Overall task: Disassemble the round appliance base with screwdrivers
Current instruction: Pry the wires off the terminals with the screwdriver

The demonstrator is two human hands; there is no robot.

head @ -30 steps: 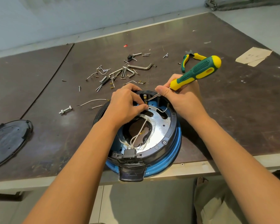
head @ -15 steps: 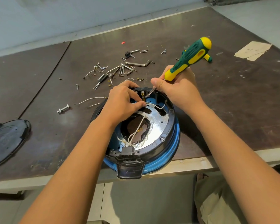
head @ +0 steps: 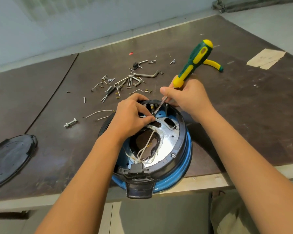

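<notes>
- The dark brown, scuffed tabletop (head: pixel 235 119) carries everything; the work sits at its near edge.
- The round appliance base, a blue shell with a black plastic rim and a shiny metal plate inside (head: pixel 181 149), lies open side up between the forearms, its black latch overhanging the table edge. It looks stiff and fairly heavy. The rim is the safe place to hold it, since the thin plate edges and cut-outs could be sharp.
- A round black plastic cover (head: pixel 12 157) lies flat, well apart to the left.
- The left hand (head: pixel 132 117) reaches into the far side of the base, with thumb and forefinger pinching what seems to be the end of one of the white wires (head: pixel 146 146). These wires are soft and easily torn at their terminals.
- The right hand (head: pixel 188 97) grasps the green-and-yellow-handled screwdriver (head: pixel 193 61) low, near the shaft, with its tip down beside the left fingertips.
- Loose steel screws and hex keys (head: pixel 125 80) lie scattered beyond the base; they are small and roll easily.
</notes>
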